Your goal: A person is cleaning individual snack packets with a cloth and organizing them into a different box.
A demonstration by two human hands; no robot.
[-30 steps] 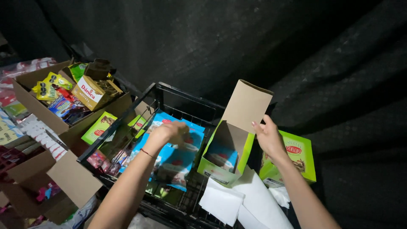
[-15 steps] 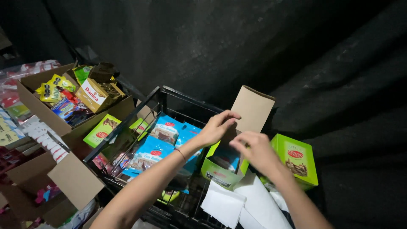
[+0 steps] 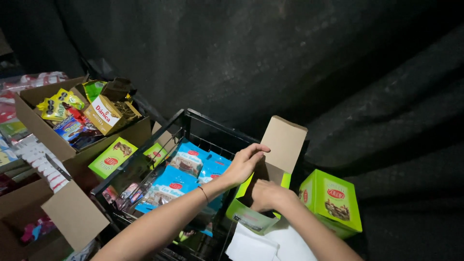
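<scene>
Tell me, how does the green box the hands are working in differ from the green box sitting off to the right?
The open green box has its brown flap raised, while the closed green box is sealed. The right hand reaches into the open one and the left hand rests at its flap; nothing touches the closed one. Both are bright green cartons of similar size.

black wire basket point(image 3: 186, 116): my blue snack packets point(image 3: 186, 162) lie inside | cardboard carton point(image 3: 36, 123): mixed snack packs | white sheets point(image 3: 270, 244) under open green box point(image 3: 263, 193)
</scene>
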